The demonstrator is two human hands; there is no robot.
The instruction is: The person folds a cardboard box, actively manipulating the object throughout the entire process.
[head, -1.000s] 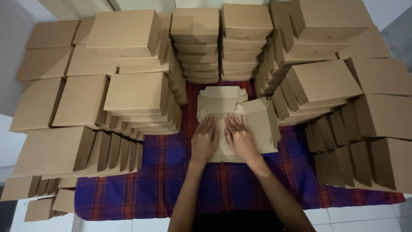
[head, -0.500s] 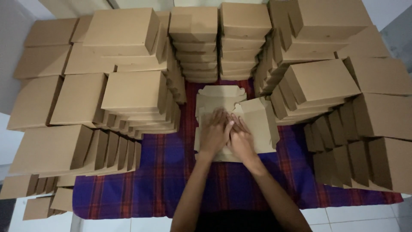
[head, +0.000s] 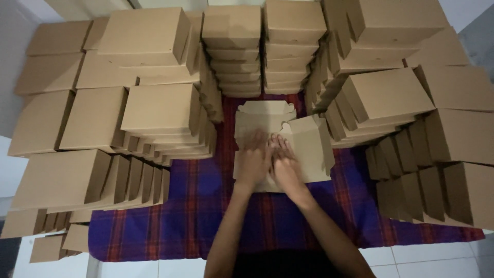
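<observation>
At the bottom centre of the frame two bare forearms rise from the lower edge and meet over a plaid cloth (head: 206, 216) of purple, blue and red, which lies on a pale tiled floor (head: 442, 257). The left hand (head: 253, 160) lies flat with its fingers spread and pressed down on a flat cardboard box blank (head: 260, 116) in the middle of the frame; it grips nothing. The right hand (head: 284, 166) sits just beside it, touching or nearly touching it, fingers stretched forward and also flat, pressing where the blank meets a partly raised cardboard panel (head: 311, 149) that tilts up toward the right. Whether the right fingertips pinch an edge cannot be told, as the hands are a little blurred.

Around the hands, finished brown boxes crowd the cloth on three sides. At the left of the frame stand leaning rows and a low stack of boxes (head: 159, 110). At the right, more boxes (head: 386, 95) lie stacked and others stand on edge in a row (head: 427, 190). Beyond the blank, at the upper centre, two neat tall stacks (head: 231, 31) rise side by side, with further boxes filling the upper left and upper right corners.
</observation>
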